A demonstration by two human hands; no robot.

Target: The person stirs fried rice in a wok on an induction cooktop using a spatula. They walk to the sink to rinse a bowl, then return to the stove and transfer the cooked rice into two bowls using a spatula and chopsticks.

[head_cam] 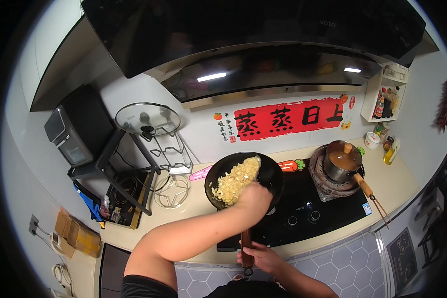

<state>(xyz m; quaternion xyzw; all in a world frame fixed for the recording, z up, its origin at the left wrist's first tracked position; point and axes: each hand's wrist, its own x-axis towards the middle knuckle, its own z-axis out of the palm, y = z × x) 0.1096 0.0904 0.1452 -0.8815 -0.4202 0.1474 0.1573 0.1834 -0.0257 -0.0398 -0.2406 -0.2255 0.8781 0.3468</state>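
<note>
A black wok [272, 171] sits at the left side of the glass hob, with pale yellow fried rice [238, 178] heaped in it. Above the rice my left hand [257, 197], slightly blurred, is closed around a utensil; its metal head [259, 161] shows at the far end of the heap, and its handle is mostly hidden. My right hand [259, 255] grips the wok's brown wooden handle [247, 247] near the counter's front edge. My left forearm crosses above the counter and hides part of the wok's near rim.
A lidded saucepan [341, 169] stands on the right burner, its wooden handle [363, 185] pointing forward. A glass lid [148, 119] rests on a wire rack at the left, beside an induction cooker [128, 193]. The range hood [268, 89] overhangs the hob. Bottles [392, 151] stand at the right.
</note>
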